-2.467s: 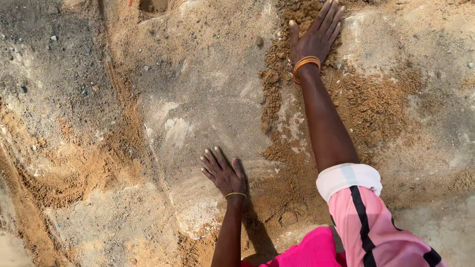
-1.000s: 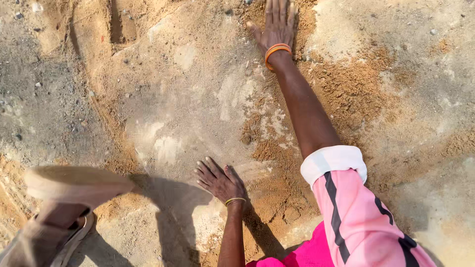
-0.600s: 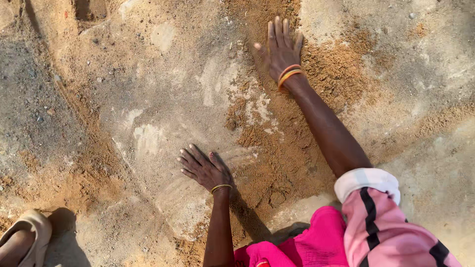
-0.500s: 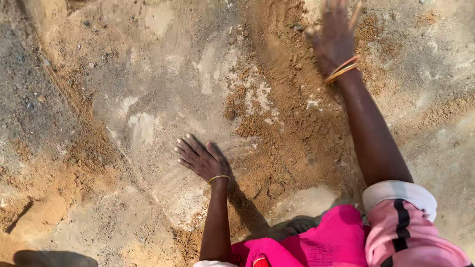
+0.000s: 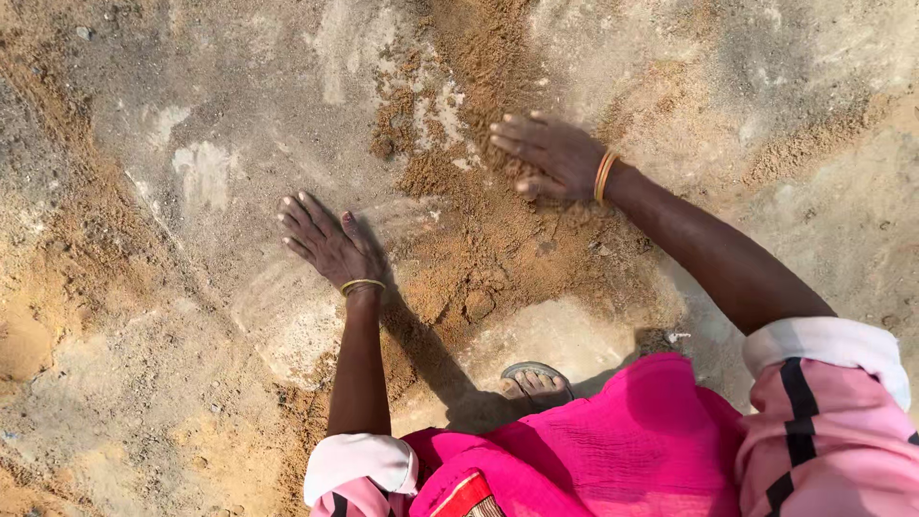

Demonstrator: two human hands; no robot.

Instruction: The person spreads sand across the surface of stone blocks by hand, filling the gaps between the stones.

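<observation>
Two hands, fingers spread: right hand (image 5: 548,155) flat on reddish-brown sand (image 5: 479,249); left hand (image 5: 325,241) pressed on ground (image 5: 191,115) beside it.

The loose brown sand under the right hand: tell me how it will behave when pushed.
The sand looks dry and grainy, so it would probably slide and spread rather than move as one mass. A few clods sit in it; these would likely crumble under pressure. The right hand lies flat on it, and thin streaks on the hard ground suggest it smears easily.

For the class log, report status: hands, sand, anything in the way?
Left hand flat on bare ground. Right hand flat, fingers together, on loose brown sand. Sandalled foot just below the sand.
</observation>
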